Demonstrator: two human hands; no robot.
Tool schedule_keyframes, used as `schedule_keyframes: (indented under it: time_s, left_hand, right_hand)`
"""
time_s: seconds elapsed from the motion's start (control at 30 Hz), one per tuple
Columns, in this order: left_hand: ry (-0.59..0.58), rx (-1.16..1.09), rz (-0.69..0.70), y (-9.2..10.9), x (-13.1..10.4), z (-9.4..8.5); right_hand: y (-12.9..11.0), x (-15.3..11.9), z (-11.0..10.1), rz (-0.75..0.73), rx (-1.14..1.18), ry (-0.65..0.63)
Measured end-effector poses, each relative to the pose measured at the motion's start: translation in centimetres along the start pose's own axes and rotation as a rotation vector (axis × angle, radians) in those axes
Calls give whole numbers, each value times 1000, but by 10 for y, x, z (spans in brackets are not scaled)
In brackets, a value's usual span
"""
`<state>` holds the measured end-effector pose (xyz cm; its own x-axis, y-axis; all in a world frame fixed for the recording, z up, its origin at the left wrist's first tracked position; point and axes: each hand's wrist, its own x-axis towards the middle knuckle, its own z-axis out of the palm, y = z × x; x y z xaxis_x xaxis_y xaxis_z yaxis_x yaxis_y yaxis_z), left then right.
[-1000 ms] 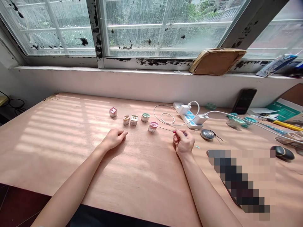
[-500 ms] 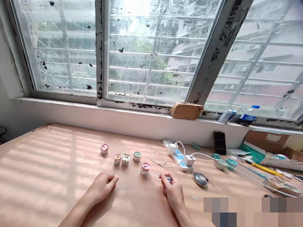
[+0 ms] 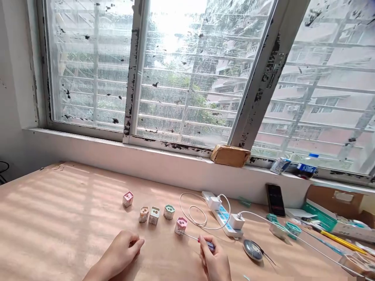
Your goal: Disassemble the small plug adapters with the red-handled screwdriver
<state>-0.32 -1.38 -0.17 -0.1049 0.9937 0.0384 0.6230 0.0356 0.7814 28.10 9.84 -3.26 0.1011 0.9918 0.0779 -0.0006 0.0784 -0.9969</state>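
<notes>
While your right hand (image 3: 216,258) grips the screwdriver (image 3: 210,246) with closed fingers, shaft aimed at the pink box (image 3: 181,226) on the desk (image 3: 166,257), a careless push could tip that box — your left hand (image 3: 123,251) (half-curled, nothing visible in it) lies too far off to steady it.

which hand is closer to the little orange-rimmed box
Left. The left hand is just on the near side of the orange-rimmed box, not touching; the right hand, holding a screwdriver, is farther off rightward.
</notes>
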Motion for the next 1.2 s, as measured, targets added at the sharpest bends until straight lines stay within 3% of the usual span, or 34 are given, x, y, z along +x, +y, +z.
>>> schedule_keyframes:
  time_s: [0.4,0.93,1.07,1.2]
  left_hand:
    - [8,-80,5,6,-3,-7]
    - [73,-199,57,3,0,-14]
    - [71,-140,59,7,8,-18]
    - [159,-61,-23,6,25,-21]
  right_hand:
    - [-16,-8,2,-39,-29,38]
    - [-15,-6,3,-52,7,69]
    - [-12,-5,2,-52,-1,54]
    - [-10,-3,2,-65,-13,21]
